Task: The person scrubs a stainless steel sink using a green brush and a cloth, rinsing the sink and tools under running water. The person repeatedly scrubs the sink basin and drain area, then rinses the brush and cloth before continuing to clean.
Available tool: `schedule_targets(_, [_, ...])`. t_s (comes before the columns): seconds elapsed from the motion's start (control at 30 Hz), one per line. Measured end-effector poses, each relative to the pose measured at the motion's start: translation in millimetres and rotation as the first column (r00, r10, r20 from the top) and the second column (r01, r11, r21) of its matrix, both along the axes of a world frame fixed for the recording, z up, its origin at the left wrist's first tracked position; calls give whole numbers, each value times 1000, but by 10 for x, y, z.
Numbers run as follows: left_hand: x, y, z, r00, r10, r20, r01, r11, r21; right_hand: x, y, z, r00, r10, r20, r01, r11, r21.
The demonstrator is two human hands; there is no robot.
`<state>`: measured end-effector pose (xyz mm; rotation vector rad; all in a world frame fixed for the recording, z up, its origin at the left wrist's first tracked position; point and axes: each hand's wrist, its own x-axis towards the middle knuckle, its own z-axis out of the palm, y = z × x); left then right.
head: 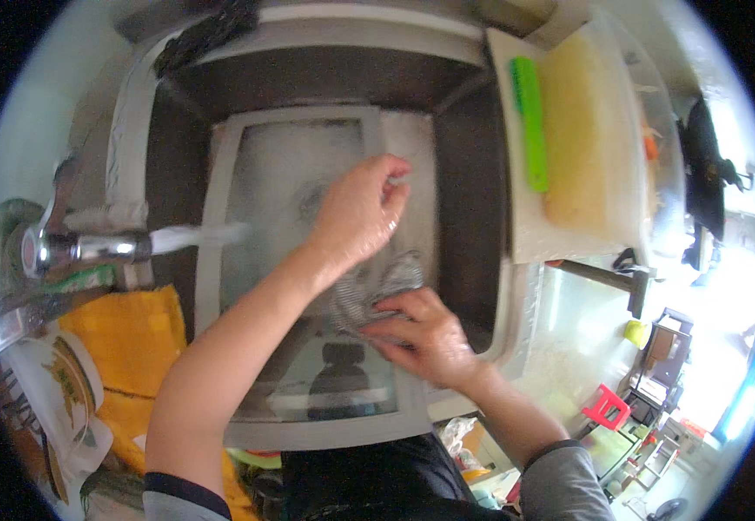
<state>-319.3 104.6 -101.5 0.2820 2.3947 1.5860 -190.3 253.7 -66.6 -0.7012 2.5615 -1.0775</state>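
Note:
A framed glass panel [306, 426] with a pale rim lies tilted in a dark sink [469, 195], its near end over the sink's front edge. My right hand [429, 338] presses a wet, striped grey cloth [403, 273] onto the glass. My left hand [368, 202] hovers over the panel's right part with its fingers curled; whether something small is in them I cannot tell. From the left, a chrome faucet [97, 247] runs water towards the glass.
Right of the sink, a bright green-handled thing [530, 124] lies beside a yellowish cutting board [579, 137]. A yellow cloth [130, 358] hangs at the left, near a patterned white plate [78, 384]. A red stool [607, 408] stands on the floor far right.

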Motion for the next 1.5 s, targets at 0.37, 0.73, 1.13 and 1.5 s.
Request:
schedule_targets(0.37, [-494,1756,512,942,138,-308,-197,965,-172,185,4,-23,995,-98,-32,98,995,19])
schedule_targets(0.73, [-791,889,510,994,-63,-94,44,980,-192,459,216,82,860,-384,336,471,851,-231])
schedule_targets(1.13, [1681,-530,1124,737,-316,598,536,812,-230,250,114,-154,608,-576,546,736,668,-114])
schedule_targets(1.5, [1466,-351,839,851,-249,462,485,711,-510,204,19,-558,-51,-346,937,976,-215,-26])
